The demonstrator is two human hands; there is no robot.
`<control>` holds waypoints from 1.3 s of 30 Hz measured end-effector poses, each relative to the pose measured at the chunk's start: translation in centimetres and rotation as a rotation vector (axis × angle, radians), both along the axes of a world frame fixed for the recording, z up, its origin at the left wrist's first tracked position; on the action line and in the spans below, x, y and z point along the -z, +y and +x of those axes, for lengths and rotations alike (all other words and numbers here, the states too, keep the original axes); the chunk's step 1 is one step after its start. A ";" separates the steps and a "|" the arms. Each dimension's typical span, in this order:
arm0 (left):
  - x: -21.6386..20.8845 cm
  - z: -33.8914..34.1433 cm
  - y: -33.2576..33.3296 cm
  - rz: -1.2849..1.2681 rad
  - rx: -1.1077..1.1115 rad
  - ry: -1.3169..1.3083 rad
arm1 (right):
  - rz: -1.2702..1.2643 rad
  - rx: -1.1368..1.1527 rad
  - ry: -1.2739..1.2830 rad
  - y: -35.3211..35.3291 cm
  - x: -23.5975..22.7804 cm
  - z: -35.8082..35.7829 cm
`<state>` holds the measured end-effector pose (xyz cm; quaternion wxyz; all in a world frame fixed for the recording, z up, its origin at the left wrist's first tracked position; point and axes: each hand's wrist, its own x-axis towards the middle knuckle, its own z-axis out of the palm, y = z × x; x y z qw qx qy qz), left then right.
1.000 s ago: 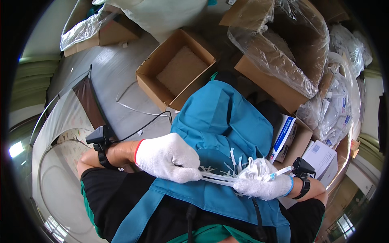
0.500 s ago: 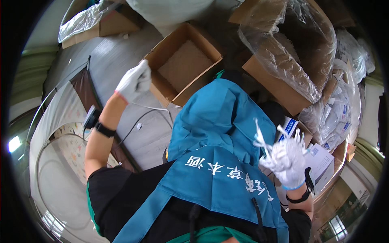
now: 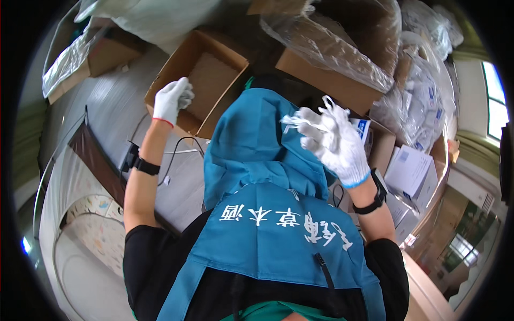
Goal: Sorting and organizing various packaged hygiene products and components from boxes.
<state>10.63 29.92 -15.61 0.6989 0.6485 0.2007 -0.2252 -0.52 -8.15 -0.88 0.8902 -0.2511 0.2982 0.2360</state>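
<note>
My left hand (image 3: 173,100), in a white knit glove, is over the near left edge of an open cardboard box (image 3: 156,79). Its fingers are curled in, and whatever they may hold is hidden. Pale material (image 3: 211,80) covers the inside bottom of this box. My right hand (image 3: 340,147), in a white glove with a blue cuff, is raised above the right side of my lap. Its fingers are bent round a bunch of white strings (image 3: 293,122), whose loose ends stick out past the fingertips. A blue apron (image 3: 257,134) covers my chest and lap.
A larger cardboard box (image 3: 326,80) with a clear plastic liner stands ahead to the right. Beside it lies a clear bag (image 3: 423,101) of small white packets. White boxes (image 3: 409,171) are stacked at my right. A black cable (image 3: 174,155) runs across the grey floor by my left forearm.
My left hand has turned, its fingers now pointing right over the box edge. My right hand has risen and moved inward with the strings. The view has shifted, moving the boxes left.
</note>
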 end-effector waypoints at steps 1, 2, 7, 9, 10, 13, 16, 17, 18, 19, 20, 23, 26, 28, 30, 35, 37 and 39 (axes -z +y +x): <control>-1.9 -0.8 -2.9 -0.029 0.057 -0.142 | 0.066 0.015 -0.050 0.4 0.4 -0.1; -4.1 -1.3 -6.1 -0.048 0.174 -0.296 | 0.104 0.004 -0.074 0.5 0.4 0.0; -5.1 -3.8 -17.1 -0.534 0.643 -0.591 | 0.250 -0.034 -0.146 0.6 0.2 -0.5; -7.2 -6.1 -19.3 -0.575 0.705 -0.136 | 0.124 -0.029 -0.178 -0.6 0.6 -0.7; -8.8 -6.4 -19.8 -0.505 0.771 0.093 | -0.004 -0.027 -0.203 -1.3 0.8 -0.9; -6.8 -7.9 -20.3 -0.503 0.766 0.142 | -0.376 -0.031 -0.234 -2.8 2.8 -2.3; -8.8 -8.3 -22.0 -0.280 0.704 0.226 | -0.609 -0.006 -0.229 -3.3 4.8 -3.9; -8.9 -8.6 -22.6 -0.267 0.522 0.095 | -0.664 -0.004 -0.281 -3.3 5.6 -4.1; -8.9 -8.9 -22.9 -0.253 0.341 -0.037 | -0.720 0.000 -0.331 -3.3 6.3 -4.4; -7.4 -8.7 -23.0 -0.168 0.414 -0.197 | -0.707 0.025 -0.295 -3.3 7.1 -4.7; -7.4 -8.9 -23.3 -0.151 0.421 -0.201 | -0.698 0.102 -0.282 -1.4 5.6 -4.4; -9.3 -10.8 -26.3 0.387 0.573 -0.928 | -0.224 0.248 -0.223 -0.6 6.1 -4.5; -8.5 -10.9 -27.4 0.568 0.581 -1.108 | 0.239 0.307 -0.350 -0.7 3.7 -4.7; -8.5 -10.6 -28.0 0.571 0.643 -1.150 | 0.326 0.334 -0.339 -2.0 4.8 -5.4; -7.9 -10.2 -28.7 0.576 0.692 -1.204 | 0.467 0.308 -0.335 -2.5 3.9 -5.6; -4.2 -10.2 -30.6 0.475 0.495 -0.885 | 0.127 0.277 -0.351 -1.7 7.0 -6.8; -1.4 -8.3 -30.6 0.469 0.404 -0.695 | -0.372 0.062 -0.374 -0.8 4.8 -8.1; -0.1 -5.1 -30.5 0.226 0.358 -0.470 | -0.801 -0.116 -0.531 -1.5 3.4 -9.1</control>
